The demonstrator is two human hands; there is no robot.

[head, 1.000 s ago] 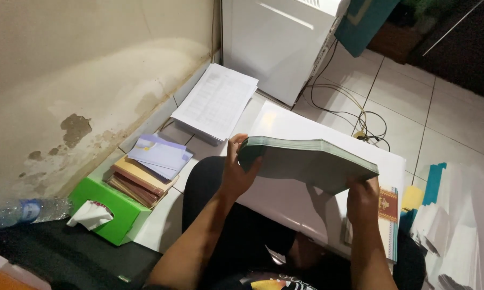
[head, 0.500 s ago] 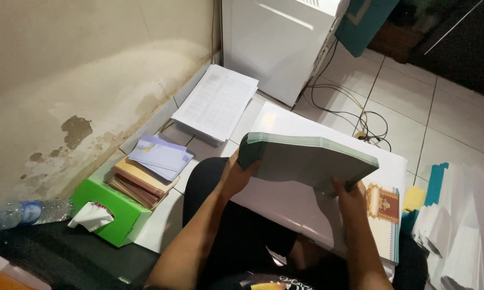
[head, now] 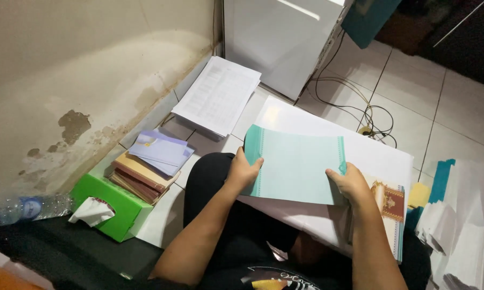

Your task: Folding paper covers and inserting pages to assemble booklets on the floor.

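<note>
- While both hands are on it, the pale green sheet stack (head: 298, 164) sits just above the lap, over the big white sheets (head: 360, 156) spread on the floor tiles.
- Left hand (head: 243, 172) is closed on the stack's left edge, thumb on top; right hand (head: 351, 184) pinches the lower right corner the same way. So both are holding paper, not hanging open.
- My take on handling it: keep both thumbs flat and the edges squared, because a loose stack like this probably fans out or slides if one side dips.
- Left of the knee there's a bright green tissue box (head: 113, 201) against the wall, white tissue poking out.
- Right beside it, a pile of brown booklets (head: 140, 177) with a lilac envelope-like paper (head: 161, 150) on top.
- Further up, a white printed paper pile (head: 217, 96) lies near the white cabinet (head: 279, 37).
- Under the right wrist, a sheet with a brown ornamental picture (head: 389, 201) peeks out.
- Clear plastic bottle (head: 27, 208) with a blue label lies far left.
</note>
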